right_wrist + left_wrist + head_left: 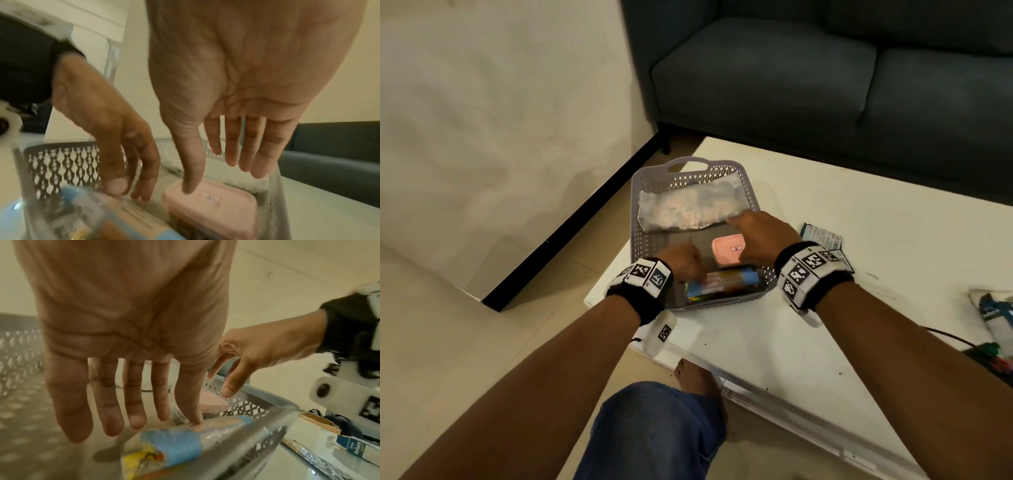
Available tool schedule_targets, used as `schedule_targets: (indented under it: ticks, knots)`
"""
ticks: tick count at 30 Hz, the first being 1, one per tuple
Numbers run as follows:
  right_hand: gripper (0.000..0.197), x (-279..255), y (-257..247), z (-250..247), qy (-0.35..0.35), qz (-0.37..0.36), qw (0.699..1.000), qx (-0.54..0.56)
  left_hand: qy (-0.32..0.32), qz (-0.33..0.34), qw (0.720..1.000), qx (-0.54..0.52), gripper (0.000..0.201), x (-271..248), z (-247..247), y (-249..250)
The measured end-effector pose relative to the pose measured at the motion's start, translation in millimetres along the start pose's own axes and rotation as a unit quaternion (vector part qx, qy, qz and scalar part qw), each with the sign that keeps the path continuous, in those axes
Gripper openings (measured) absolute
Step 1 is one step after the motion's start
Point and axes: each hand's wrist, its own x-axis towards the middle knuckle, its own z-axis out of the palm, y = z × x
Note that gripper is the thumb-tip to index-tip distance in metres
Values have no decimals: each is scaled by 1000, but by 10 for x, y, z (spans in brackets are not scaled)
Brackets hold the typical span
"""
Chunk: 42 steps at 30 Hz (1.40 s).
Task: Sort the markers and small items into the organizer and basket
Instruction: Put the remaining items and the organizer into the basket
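A grey perforated basket (688, 163) stands on the left corner of the white table (825, 308). It holds a clear plastic bag (688, 209) at the far end, a pink lidded box (727, 251) in the middle and a blue and yellow packet (726, 282) along the near wall. My left hand (133, 418) reaches into the basket with straight fingers, its thumb tip resting on the packet (174, 444). My right hand (216, 170) hovers flat over the pink box (216, 203), thumb tip touching its lid. Neither hand holds anything.
A few printed packets (822, 236) lie on the table right of the basket, a white and blue pouch (993, 311) and a dark cable (945, 337) at the right edge. A dark sofa (825, 68) stands behind. My knee and bare foot are under the table's near edge.
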Motion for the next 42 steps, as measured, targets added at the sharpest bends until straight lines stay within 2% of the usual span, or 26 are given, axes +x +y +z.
schedule_targets:
  ticks: [2, 4, 6, 8, 13, 16, 18, 21, 23, 27, 31, 34, 38, 42]
  knots:
    - [53, -148, 63, 10, 61, 10, 996, 65, 10, 15, 1000, 2, 30, -15, -22, 24]
    - [39, -313, 135, 71, 102, 20, 989, 100, 9, 29, 999, 20, 28, -40, 5, 55]
    - [26, -463, 193, 157, 96, 26, 990, 104, -10, 38, 998, 38, 28, -58, 76, 95]
    - [23, -553, 222, 208, 72, 11, 993, 94, -31, 40, 996, 76, 32, -80, 144, 140]
    - [32, -552, 193, 182, 57, -40, 997, 22, -15, 41, 984, 171, 38, -79, 247, 228]
    - [46, -404, 199, 143, 51, -57, 997, -26, -5, 22, 983, 182, 65, -48, 294, 243]
    - [52, -265, 196, 109, 26, -67, 995, -74, -5, 19, 983, 181, 75, -24, 279, 237]
    - [65, -112, 208, 125, -39, -69, 988, -130, -19, 29, 983, 182, 63, 8, 249, 239]
    - [67, -50, 220, 163, -56, -51, 987, -139, -26, 19, 982, 184, 56, 13, 229, 242]
    - [59, 59, 200, 184, -37, -25, 991, -125, -43, -9, 983, 176, 49, 12, 140, 192]
    - [60, 95, 189, 207, -56, 1, 992, -112, -64, 5, 976, 206, 42, -4, 107, 157]
    - [61, 90, 211, 227, -54, -3, 991, -121, -30, 31, 972, 229, 35, -38, 129, 148]
    - [45, 93, 227, 234, -20, -23, 990, -140, 38, 47, 963, 261, 31, -72, 131, 143]
    - [38, 61, 255, 165, 10, -24, 996, -83, -12, 45, 981, 190, 36, 28, 79, 78]
